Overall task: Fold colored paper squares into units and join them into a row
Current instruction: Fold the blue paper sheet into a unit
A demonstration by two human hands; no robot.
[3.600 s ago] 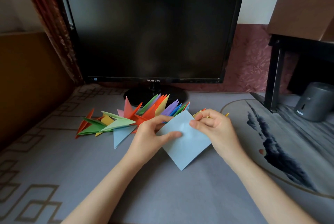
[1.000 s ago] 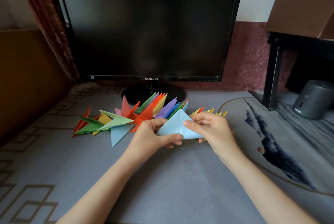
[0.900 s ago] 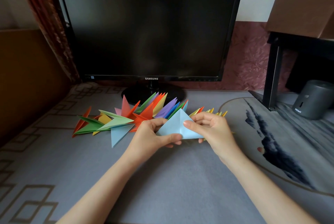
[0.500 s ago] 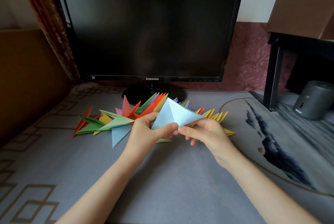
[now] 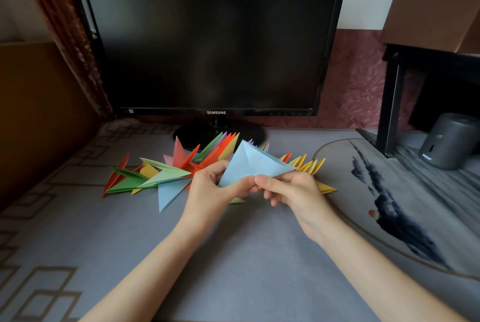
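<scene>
— What have the grips got?

— Both are closed on the paper (image 5: 250, 163). The left grip (image 5: 215, 190) pinches its lower left corner, with the thumb laid along the near face. The right grip (image 5: 294, 189) pinches the lower edge just beside that thumb.

— And where is the paper?

— Held up clear of the bench (image 5: 233, 256), folded to a triangle with its peak pointing up and away. Behind it on the bench lies the row (image 5: 161, 175) of joined units, running left to right in front of the monitor (image 5: 213, 36).

— How will it handle?

— I'd judge it near weightless and thin, floppy across the open face and stiffer along any fold. It probably marks easily, so a stray squeeze in the middle would likely leave a dent. The two layers look free to slide on each other, so the corners could drift apart.

— So where to hold?

— At the edges and corners, with fingertips only, pinching both layers together close to the fold. For a sharp crease I'd lay it flat on the bench and press from the middle of the fold outward. Joining wants a light touch too, since the row's points look easy to bend.
</scene>
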